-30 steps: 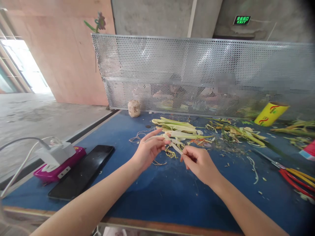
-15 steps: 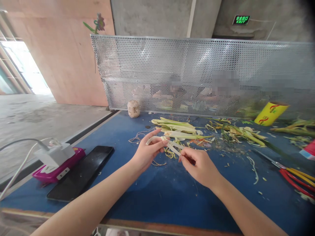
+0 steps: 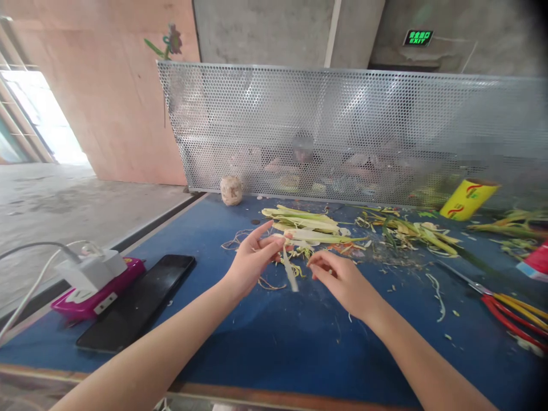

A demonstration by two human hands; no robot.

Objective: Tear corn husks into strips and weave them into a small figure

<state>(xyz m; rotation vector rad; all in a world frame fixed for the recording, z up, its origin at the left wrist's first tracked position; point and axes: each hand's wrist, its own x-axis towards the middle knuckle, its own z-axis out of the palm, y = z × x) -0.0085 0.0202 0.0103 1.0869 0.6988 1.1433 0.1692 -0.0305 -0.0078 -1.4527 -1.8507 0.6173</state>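
My left hand point(image 3: 252, 260) pinches a narrow pale strip of plant leaf point(image 3: 290, 271) between thumb and fingers. The strip hangs down over the blue table from the fingertips. To its right, my right hand point(image 3: 342, 279) is loosely curled, thumb and fingertips slightly apart, with nothing visible in them and not touching the strip. Behind both hands lie long pale-green leaf husks point(image 3: 306, 220), and a broad whitish piece point(image 3: 317, 236) lies just beyond the left fingertips. Yellowish curled scraps point(image 3: 295, 268) are partly hidden behind the hanging strip.
Red-handled scissors point(image 3: 492, 299) lie at right near a yellow roll point(image 3: 468, 198). A black phone point(image 3: 139, 302) and magenta power strip point(image 3: 85, 305) with a white charger point(image 3: 92, 271) are at left. A perforated metal screen point(image 3: 257, 114) borders the back; blurred people sit behind it.
My right hand has let go of the strip's end and sits slightly apart from it. The strip, earlier stretched between both hands, now dangles from my left hand.
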